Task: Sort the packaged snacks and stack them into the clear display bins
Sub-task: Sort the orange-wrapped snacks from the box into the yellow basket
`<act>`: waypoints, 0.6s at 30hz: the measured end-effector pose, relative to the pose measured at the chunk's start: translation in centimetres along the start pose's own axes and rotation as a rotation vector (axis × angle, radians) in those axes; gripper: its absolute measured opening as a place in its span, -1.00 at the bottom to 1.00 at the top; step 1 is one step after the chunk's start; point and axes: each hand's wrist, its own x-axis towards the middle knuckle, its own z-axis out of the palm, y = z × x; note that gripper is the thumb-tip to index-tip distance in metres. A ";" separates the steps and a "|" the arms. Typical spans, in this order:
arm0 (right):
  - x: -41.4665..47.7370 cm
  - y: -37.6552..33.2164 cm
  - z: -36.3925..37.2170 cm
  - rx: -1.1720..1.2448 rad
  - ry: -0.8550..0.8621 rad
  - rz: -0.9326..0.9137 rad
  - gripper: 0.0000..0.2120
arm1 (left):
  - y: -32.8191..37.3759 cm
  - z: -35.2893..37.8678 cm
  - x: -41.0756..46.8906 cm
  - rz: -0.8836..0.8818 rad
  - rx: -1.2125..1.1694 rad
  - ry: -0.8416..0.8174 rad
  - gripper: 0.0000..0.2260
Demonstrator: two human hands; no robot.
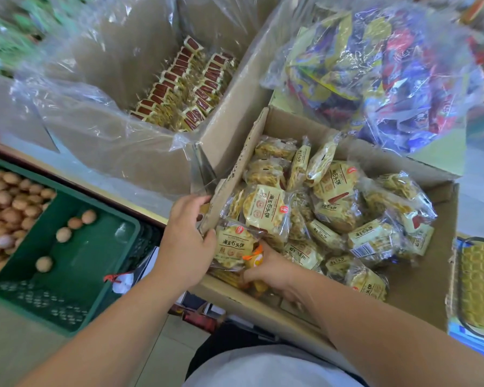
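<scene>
As the left hand (187,241) grips the nine-o'clock carton flap (236,166), the right hand (271,270) clasps an orange packet (256,256), likely lifting it out next.

The pale yellow, clear-windowed plastic snack packets (266,209) in the open brown cardboard box (419,289) at near right carry black Chinese print ending 石头饼 (the two characters before it are unsure). One packet further right shows a barcode (359,250), its digits too small to read.
</scene>
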 end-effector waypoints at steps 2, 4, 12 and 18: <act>-0.1 0.1 -0.1 0.007 -0.048 -0.003 -0.23 | -0.1 0.1 0.0 -0.001 0.006 -0.004 -0.45; -0.2 0.0 0.1 0.060 -0.077 0.002 -0.26 | -0.1 0.2 0.0 -0.001 0.009 -0.006 -0.46; 0.2 -0.7 1.0 -0.059 -0.054 -0.045 -0.41 | -0.2 0.4 0.0 0.001 0.023 0.005 -0.49; -1.6 -0.6 -0.2 -0.061 0.025 -0.027 -0.56 | 0.2 -0.2 -0.3 0.024 0.056 0.005 -0.44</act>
